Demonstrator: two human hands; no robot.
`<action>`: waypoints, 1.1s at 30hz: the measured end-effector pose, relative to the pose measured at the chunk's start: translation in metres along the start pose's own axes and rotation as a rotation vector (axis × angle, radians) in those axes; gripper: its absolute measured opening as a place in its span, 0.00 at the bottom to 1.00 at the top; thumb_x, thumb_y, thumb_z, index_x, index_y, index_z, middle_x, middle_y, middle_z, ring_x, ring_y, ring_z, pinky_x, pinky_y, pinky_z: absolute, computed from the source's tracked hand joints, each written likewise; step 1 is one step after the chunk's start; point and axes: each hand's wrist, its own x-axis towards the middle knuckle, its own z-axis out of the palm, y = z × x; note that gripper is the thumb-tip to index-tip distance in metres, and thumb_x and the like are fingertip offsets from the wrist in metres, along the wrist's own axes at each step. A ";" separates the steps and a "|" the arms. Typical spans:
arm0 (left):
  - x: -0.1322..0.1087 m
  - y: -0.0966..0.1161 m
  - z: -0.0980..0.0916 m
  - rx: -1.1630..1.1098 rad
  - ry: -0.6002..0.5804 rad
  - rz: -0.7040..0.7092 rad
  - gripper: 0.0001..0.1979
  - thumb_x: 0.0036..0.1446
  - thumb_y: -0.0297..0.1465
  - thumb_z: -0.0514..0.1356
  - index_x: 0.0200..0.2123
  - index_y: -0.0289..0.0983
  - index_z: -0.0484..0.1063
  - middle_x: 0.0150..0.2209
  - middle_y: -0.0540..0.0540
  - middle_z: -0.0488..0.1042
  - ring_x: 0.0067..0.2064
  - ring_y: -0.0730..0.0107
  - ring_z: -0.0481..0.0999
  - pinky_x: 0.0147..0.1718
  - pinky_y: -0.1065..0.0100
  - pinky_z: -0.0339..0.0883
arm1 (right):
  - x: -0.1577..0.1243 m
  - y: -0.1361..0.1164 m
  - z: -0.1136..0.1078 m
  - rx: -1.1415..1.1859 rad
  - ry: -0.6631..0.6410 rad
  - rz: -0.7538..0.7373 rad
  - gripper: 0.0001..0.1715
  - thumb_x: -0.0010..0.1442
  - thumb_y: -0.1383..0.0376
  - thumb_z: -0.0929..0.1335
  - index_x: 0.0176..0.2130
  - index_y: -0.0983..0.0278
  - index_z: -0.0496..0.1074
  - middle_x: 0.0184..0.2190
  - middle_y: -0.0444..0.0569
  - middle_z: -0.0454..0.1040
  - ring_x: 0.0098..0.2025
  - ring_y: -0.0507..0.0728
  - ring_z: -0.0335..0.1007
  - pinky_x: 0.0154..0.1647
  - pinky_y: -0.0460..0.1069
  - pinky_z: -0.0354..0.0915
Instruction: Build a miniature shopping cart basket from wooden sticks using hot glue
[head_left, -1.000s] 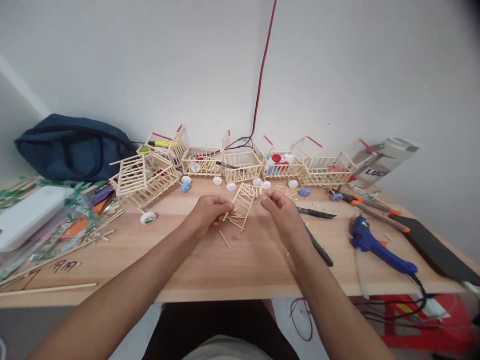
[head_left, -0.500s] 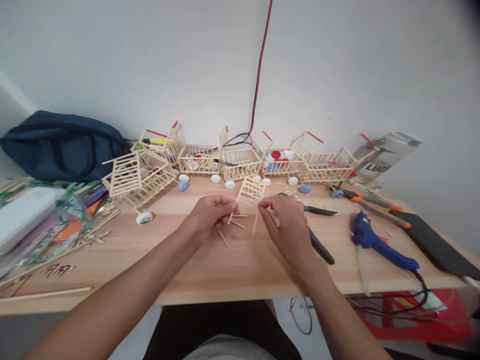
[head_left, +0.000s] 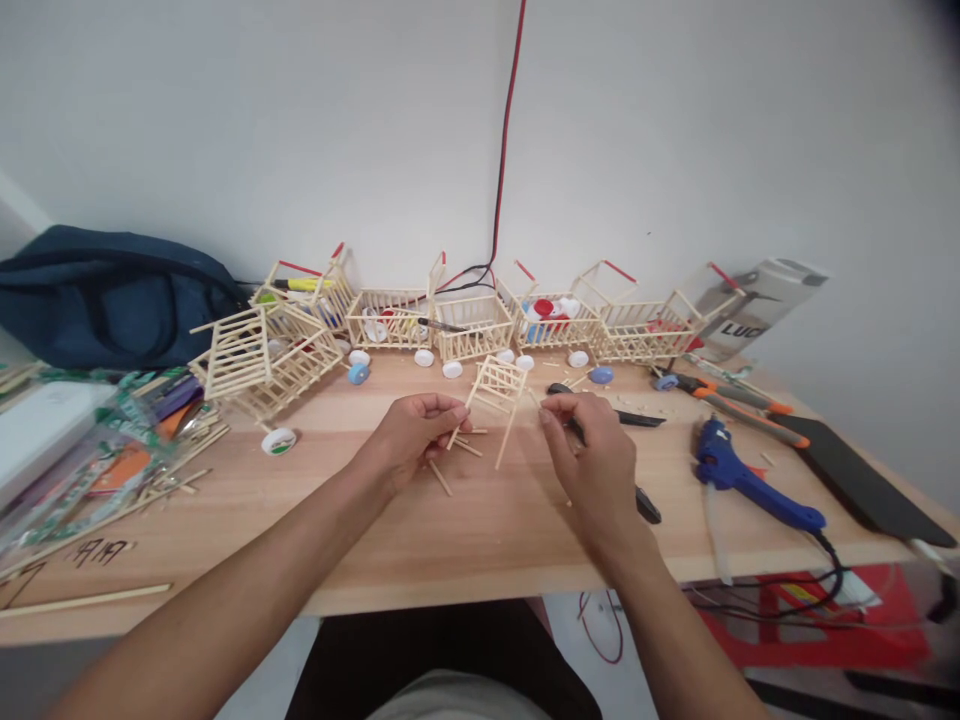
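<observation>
Pale wall (head_left: 300, 120) backs the wooden surface (head_left: 360, 560). Between its near and far edges, the left hand (head_left: 420, 432) pinches the frame (head_left: 501, 378) by one leg, long axis front to back, slats toward the far edge, legs nearward. Beside it, the right hand (head_left: 591, 442) is nearly closed; I cannot tell on what.

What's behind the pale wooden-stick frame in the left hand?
Behind the pale wooden-stick frame in the left hand: a pale wooden-stick cart with white disc wheels. The frame partly covers the wooden tabletop there; what its slats hide can't be told.
</observation>
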 end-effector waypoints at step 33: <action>0.000 0.000 0.002 -0.164 0.063 0.120 0.20 0.37 0.38 0.73 0.27 0.33 0.69 0.23 0.51 0.71 0.22 0.80 0.64 0.16 0.77 0.53 | 0.004 -0.020 0.009 0.280 -0.189 0.209 0.06 0.61 0.62 0.66 0.33 0.60 0.72 0.37 0.49 0.75 0.38 0.57 0.70 0.37 0.51 0.62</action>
